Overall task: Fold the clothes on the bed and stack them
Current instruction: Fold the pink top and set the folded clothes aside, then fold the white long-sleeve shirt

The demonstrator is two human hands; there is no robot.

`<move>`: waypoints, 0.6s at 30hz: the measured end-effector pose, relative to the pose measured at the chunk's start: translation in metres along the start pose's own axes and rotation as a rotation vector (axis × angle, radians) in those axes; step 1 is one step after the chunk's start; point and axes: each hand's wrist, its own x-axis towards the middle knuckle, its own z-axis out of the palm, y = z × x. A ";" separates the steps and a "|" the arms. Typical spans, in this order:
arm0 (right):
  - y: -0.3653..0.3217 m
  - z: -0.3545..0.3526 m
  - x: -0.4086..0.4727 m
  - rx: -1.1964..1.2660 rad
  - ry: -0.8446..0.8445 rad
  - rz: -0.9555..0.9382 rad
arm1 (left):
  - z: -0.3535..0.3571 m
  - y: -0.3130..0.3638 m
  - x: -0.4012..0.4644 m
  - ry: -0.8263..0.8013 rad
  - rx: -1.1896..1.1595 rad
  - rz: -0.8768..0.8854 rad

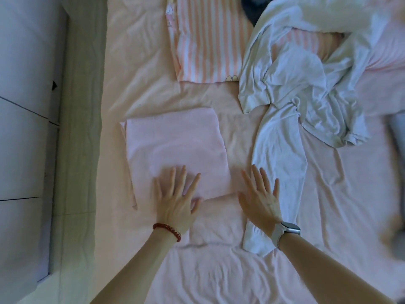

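Note:
A folded pale pink garment (175,145) lies flat on the pink bed sheet (219,277), left of centre. My left hand (176,196), with a red bead bracelet at the wrist, rests flat with spread fingers on the garment's near edge. My right hand (260,194), with a watch at the wrist, is spread open just right of the garment, over the sheet and beside a white garment (291,110). That white garment lies crumpled and unfolded, one long part reaching down under my right wrist. Neither hand holds anything.
A pink-and-white striped piece (208,40) lies at the far middle, with a dark item (252,12) behind it. The bed's left edge (98,150) borders a grey floor and white cabinets (24,106). More pink bedding (383,51) bunches at the far right.

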 end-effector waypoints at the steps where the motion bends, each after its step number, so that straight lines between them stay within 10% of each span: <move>1: 0.011 0.000 -0.003 -0.004 -0.022 0.075 | 0.005 0.005 -0.004 -0.034 0.023 0.006; 9: 0.060 -0.009 0.002 0.208 -0.045 0.154 | -0.003 0.030 0.001 -0.106 -0.211 -0.236; 14: 0.068 -0.017 -0.039 0.307 -0.117 -0.185 | -0.018 0.101 -0.004 0.116 -0.598 -0.209; 18: 0.131 -0.018 -0.105 0.305 -0.319 -0.466 | -0.004 0.191 0.007 -0.219 -1.192 -0.478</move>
